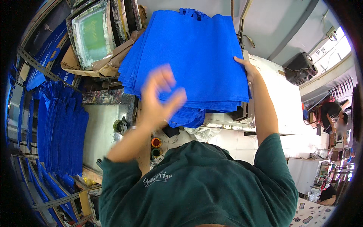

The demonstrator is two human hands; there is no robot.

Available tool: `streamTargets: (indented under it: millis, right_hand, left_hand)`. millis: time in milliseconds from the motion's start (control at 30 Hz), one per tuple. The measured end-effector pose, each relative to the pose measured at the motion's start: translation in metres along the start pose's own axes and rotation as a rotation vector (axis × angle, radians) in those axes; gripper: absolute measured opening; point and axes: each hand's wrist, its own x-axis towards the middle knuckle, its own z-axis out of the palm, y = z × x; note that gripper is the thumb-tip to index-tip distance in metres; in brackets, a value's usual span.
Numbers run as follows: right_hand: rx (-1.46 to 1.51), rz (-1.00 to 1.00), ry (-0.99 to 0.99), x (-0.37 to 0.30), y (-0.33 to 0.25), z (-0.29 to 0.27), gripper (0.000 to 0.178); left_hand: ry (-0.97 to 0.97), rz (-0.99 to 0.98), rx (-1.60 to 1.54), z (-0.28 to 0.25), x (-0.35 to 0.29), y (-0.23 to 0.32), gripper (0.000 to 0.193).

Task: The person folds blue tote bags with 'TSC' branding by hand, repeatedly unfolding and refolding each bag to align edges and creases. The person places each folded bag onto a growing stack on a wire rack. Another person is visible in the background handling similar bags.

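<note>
A thick stack of blue fabric bags (189, 56), apparently non-woven, lies in front of me, with handle cut-outs along its far edge. Its layers fan out at the left side and hang unevenly at the near edge. My right hand (248, 69) grips the stack's right edge, one digit lying over the top sheet and the others mostly hidden. Above the stack's near left part is my left hand (160, 94), blurred by motion. Its thumb and fingers are apart and nothing shows between them.
Another pile of blue bags (62, 128) stands at left beside metal racks (41, 68). A framed green screen (92, 34) leans in a cardboard box (70, 64). Paint pots (156, 142) sit below. A white table (280, 98) extends right; a person (332, 113) is farther off.
</note>
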Motion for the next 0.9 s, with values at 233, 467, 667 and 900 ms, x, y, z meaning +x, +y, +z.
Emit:
streamTargets:
  millis: [233, 467, 667, 900]
  right_hand:
    - [-0.007, -0.035, -0.174, -0.027, -0.018, 0.055, 0.07]
    - [0.066, 0.026, -0.304, -0.017, -0.016, 0.042, 0.059]
    - [-0.076, 0.178, -0.406, 0.019, -0.015, 0.048, 0.06]
    - [0.223, -0.087, -0.282, 0.001, -0.005, 0.057, 0.076]
  left_hand:
    - [0.117, -1.341, -1.327, 0.121, -0.083, -0.041, 0.074]
    - [0.217, -1.217, -1.151, 0.16, -0.05, -0.047, 0.077]
    - [0.403, -1.318, -1.096, 0.161, -0.05, -0.009, 0.095]
    - [0.428, -0.951, -1.704, 0.156, -0.143, -0.023, 0.098]
